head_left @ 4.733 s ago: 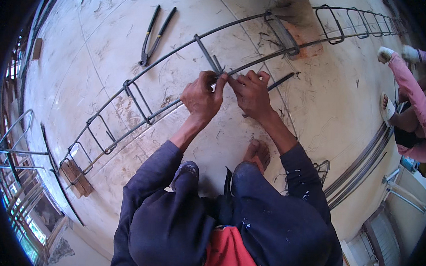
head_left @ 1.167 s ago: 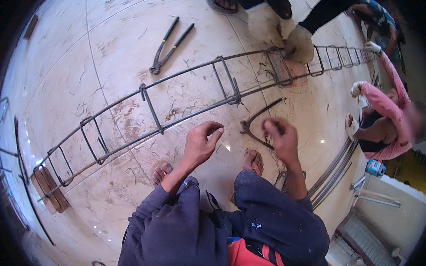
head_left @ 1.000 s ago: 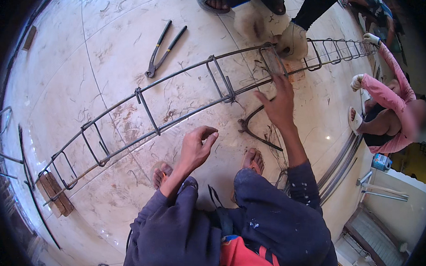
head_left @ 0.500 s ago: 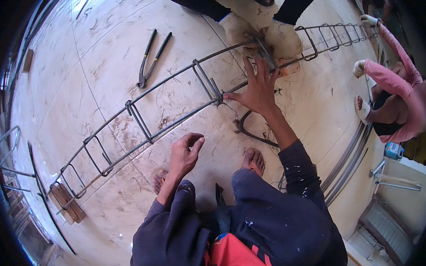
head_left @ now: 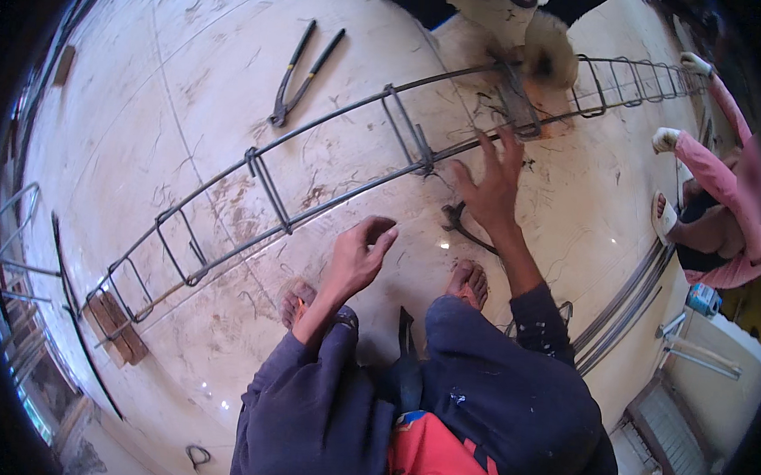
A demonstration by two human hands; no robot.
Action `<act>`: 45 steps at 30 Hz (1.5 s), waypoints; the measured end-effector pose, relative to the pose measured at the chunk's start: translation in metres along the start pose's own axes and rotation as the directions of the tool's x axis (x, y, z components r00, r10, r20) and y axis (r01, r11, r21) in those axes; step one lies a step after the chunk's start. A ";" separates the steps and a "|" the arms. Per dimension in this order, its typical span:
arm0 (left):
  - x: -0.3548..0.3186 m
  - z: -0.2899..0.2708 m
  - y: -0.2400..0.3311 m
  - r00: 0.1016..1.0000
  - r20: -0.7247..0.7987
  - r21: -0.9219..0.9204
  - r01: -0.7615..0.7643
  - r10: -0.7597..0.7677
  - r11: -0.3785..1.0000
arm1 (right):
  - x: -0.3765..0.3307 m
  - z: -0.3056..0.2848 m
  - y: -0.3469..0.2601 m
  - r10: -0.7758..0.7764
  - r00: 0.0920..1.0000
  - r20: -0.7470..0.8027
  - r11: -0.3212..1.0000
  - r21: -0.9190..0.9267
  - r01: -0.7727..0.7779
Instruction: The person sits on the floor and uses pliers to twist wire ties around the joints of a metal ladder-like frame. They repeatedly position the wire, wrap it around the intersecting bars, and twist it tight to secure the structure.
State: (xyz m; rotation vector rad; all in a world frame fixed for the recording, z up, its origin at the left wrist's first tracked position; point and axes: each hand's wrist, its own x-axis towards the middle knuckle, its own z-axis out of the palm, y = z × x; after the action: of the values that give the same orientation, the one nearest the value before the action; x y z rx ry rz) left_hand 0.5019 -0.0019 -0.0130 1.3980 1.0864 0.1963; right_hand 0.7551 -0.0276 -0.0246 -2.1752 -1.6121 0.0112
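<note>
A long rebar cage (head_left: 268, 190), thin steel bars joined by rectangular stirrups, lies across the floor from lower left to upper right. My right hand (head_left: 491, 179) is open, its fingers spread over the near bar beside a stirrup; whether the fingertips touch the steel I cannot tell. Nearer to me, my left hand (head_left: 358, 255) hovers with curled fingers, the thumb close to the forefinger; what lies inside is hidden. Dark pincers (head_left: 456, 220) rest on the floor below my right hand, partly covered by it. Long-handled pincers (head_left: 307, 73) lie beyond the cage.
Across the cage, a co-worker's gloved hands (head_left: 552, 51) are at a stirrup, blurred. Another person in a pink top (head_left: 723, 176) squats at the right, a gloved hand on the cage's far end. A wooden block (head_left: 115, 328) supports the left end. Loose bars (head_left: 620, 303) lie at right.
My right hand has drawn back from the cage joint its thumb was against, toward me. The co-worker's gloved hands have shifted along the stirrup. My left hand keeps its curled shape.
</note>
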 end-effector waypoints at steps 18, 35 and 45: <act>0.062 0.047 0.026 0.967 0.200 -0.820 0.079 0.156 0.566 | -0.129 -0.025 0.041 0.139 0.955 0.262 0.982 -0.165 -0.097; 0.059 0.051 0.023 0.979 0.164 -0.789 0.058 0.119 0.612 | -0.074 -0.117 0.010 0.408 0.799 -0.442 0.639 0.763 0.095; 0.054 0.046 0.017 0.980 0.146 -0.643 -0.010 0.135 0.766 | -0.031 -0.185 -0.014 0.454 0.866 -0.210 -0.046 0.965 0.258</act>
State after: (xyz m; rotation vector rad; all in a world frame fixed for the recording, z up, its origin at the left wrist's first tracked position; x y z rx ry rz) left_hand 0.5707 0.0080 -0.0340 0.8111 0.7041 0.4438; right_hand 0.7799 -0.1141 0.1402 -0.8353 -0.5462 0.5122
